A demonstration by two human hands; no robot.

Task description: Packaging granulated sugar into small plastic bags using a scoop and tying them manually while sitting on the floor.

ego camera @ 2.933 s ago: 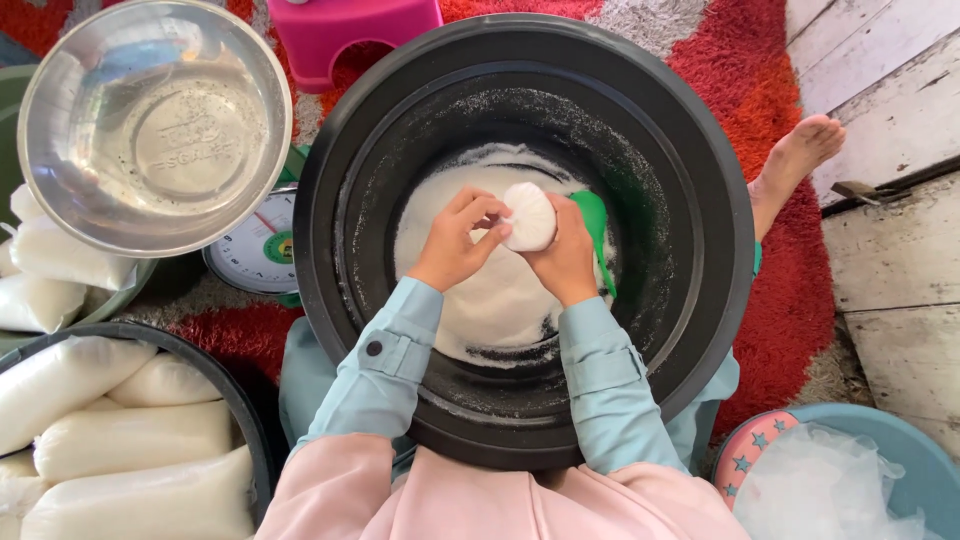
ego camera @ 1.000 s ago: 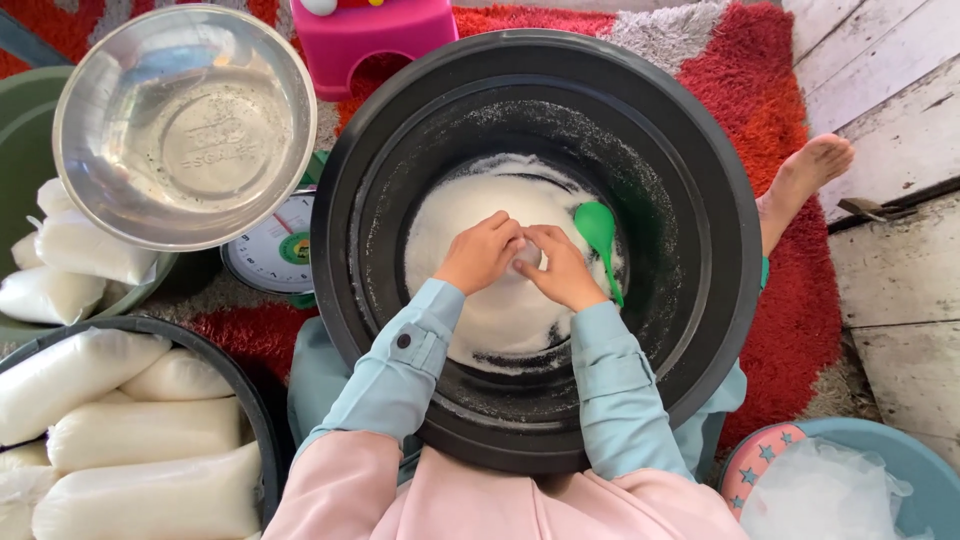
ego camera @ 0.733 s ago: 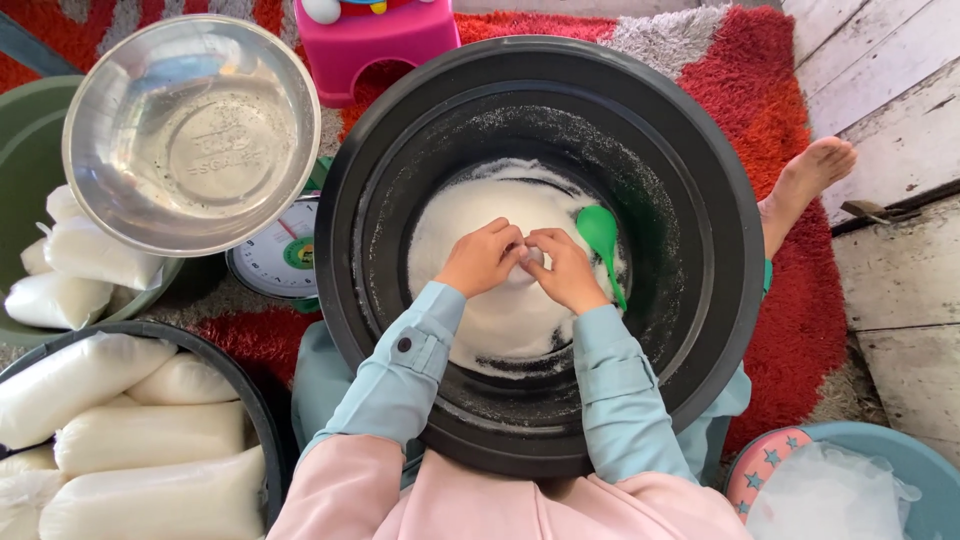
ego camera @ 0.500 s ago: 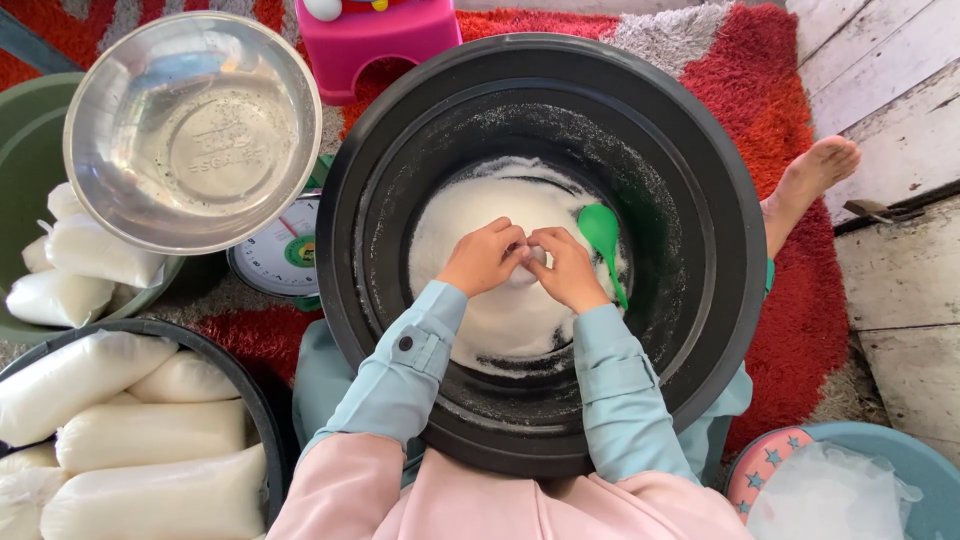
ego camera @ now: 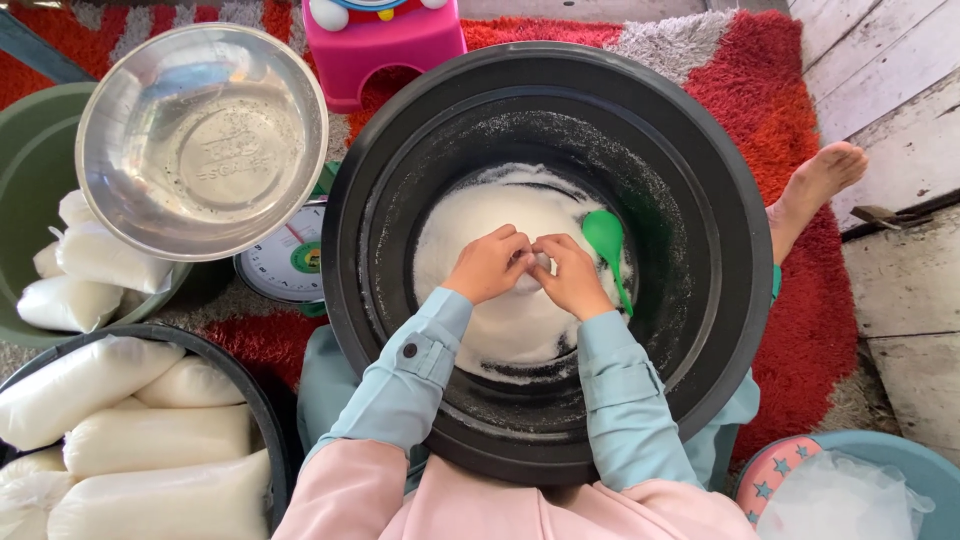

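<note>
A large black tub (ego camera: 700, 170) sits between my knees, with a heap of white granules (ego camera: 480, 215) in its bottom. My left hand (ego camera: 487, 264) and my right hand (ego camera: 573, 274) meet over the heap, fingertips pinched together on a small clear plastic bag (ego camera: 533, 262) that is mostly hidden between them. A green plastic scoop (ego camera: 606, 240) lies in the granules just right of my right hand.
A steel bowl (ego camera: 200, 140) rests on a kitchen scale (ego camera: 285, 265) at the left. Filled white bags lie in a green basin (ego camera: 30, 140) and a black basin (ego camera: 255, 400) at lower left. A pink stool (ego camera: 385, 45) stands behind, a bare foot (ego camera: 820, 180) at the right, a blue basin (ego camera: 900, 460) lower right.
A white bag held up between my hands 2.9 s ago has come down. My hands have closed together low over the granules and barely moved in the last second.
</note>
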